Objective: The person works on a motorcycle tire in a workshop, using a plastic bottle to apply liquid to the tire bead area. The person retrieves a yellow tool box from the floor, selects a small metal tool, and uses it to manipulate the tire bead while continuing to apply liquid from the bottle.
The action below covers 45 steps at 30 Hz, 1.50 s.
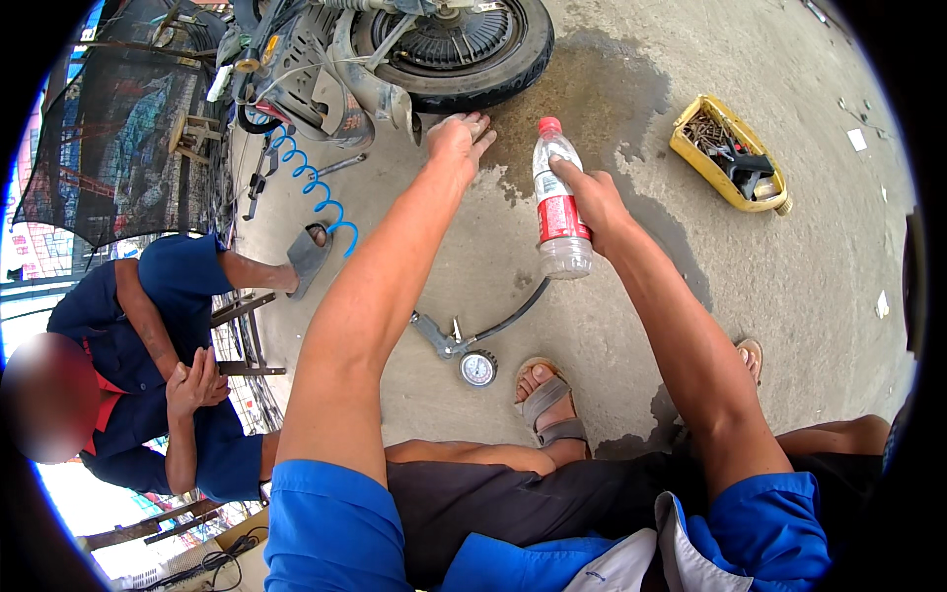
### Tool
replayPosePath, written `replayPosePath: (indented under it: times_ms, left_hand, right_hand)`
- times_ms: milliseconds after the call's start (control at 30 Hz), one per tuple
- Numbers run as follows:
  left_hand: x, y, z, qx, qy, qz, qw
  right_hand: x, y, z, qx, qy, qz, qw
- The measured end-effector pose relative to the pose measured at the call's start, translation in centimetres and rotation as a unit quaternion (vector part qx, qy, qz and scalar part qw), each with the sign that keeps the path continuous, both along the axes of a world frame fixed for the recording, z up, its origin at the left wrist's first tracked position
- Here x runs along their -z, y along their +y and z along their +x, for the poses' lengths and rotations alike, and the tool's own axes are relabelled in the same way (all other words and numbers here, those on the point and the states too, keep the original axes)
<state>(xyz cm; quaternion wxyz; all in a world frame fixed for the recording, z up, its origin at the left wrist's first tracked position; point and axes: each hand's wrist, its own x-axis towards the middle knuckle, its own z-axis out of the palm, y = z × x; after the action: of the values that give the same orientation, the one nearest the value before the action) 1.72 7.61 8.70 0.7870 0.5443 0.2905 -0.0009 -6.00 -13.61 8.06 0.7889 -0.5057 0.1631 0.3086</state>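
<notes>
– Right hand [595, 200]?
– Fingers clamped on red-capped plastic bottle [559, 217], above concrete floor [483, 237].
– Left hand [458, 144]?
– Fingers apart, near motorbike tyre [478, 98]; contact unclear.
– Step?
– Apparently bottle-handling; next move likely calls for a steady right-hand grip.

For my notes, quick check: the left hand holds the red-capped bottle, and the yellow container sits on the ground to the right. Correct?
One error: in the head view, the right hand holds the red-capped bottle. The rest stands.
</notes>
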Motion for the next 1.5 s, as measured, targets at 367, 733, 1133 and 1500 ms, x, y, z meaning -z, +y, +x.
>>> replayPosePath:
  times_ms: [367, 733, 1133, 1500]
  left_hand:
    - [-0.4, 0.4, -0.2, -0.027, -0.005, 0.02, 0.999]
    - [-0.8, 1.0, -1.0, -0.053, 0.001, 0.07, 0.996]
    - [0.4, 1.1, -1.3, 0.014, 0.058, 0.028, 0.998]
    - [0.4, 1.1, -1.3, 0.023, 0.061, 0.023, 0.998]
  right_hand:
    - [-0.1, 0.1, -0.1, -0.023, 0.007, 0.009, 1.0]
    - [-0.4, 0.5, -0.2, -0.019, 0.002, -0.007, 1.0]
    - [-0.9, 0.3, -0.2, -0.025, -0.001, -0.009, 1.0]
    - [-1.1, 0.4, -0.3, -0.031, -0.001, -0.017, 0.999]
